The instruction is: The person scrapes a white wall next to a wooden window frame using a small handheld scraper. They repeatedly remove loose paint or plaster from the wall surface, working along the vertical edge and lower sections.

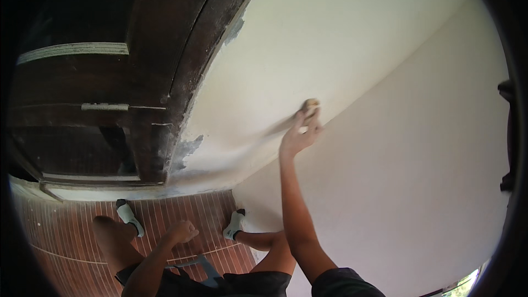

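My right hand [299,134] is raised against the pale wall [264,78], a little left of the inner corner. Its fingers grip a small tan block [312,103], blurred, its kind hard to tell, which seems to touch the wall surface. The hand and block cast a long shadow to the lower left. My left hand [183,232] hangs low above the floor, fingers curled, with nothing visible in it.
Left is a dark wooden door with its frame [206,37]; grey bare patches [187,150] mark the wall's edge beside it. A second wall [392,152] adjoins at right. My socked feet stand on a reddish-brown striped floor [181,206]. A grey strap hangs near my lap.
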Available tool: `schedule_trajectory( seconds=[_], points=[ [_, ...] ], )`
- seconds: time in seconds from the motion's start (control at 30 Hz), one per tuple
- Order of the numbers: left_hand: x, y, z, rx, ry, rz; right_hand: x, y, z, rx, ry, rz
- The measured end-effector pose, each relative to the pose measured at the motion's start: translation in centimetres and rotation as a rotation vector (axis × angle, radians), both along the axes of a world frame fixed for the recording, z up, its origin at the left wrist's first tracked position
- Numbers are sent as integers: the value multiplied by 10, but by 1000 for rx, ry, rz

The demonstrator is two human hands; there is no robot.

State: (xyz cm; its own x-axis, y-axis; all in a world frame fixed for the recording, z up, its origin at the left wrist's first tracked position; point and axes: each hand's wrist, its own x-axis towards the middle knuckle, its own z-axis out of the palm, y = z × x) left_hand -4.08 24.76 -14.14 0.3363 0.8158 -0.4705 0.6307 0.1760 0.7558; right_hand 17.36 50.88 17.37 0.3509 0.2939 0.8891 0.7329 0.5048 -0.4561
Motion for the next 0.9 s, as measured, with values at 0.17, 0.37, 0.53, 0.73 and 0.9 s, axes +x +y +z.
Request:
schedule_trajectory(
  seconds=[0.17,0.37,0.53,0.73,0.9],
  points=[
    [-4,2,-1,73,-34,-11,-26,-48,-119,-89,-379,355],
    [2,-5,-9,86,-62,49,-4,-44,-57,49,-581,393],
    [-5,-7,-1,88,-17,24,-39,-20,54,92,-189,167],
    [-6,-2,4,40,-55,42,-79,-52,-61,145,-643,645],
    [-3,1,-8,204,15,31,-85,-71,-76,35,-784,704]
  ],
)
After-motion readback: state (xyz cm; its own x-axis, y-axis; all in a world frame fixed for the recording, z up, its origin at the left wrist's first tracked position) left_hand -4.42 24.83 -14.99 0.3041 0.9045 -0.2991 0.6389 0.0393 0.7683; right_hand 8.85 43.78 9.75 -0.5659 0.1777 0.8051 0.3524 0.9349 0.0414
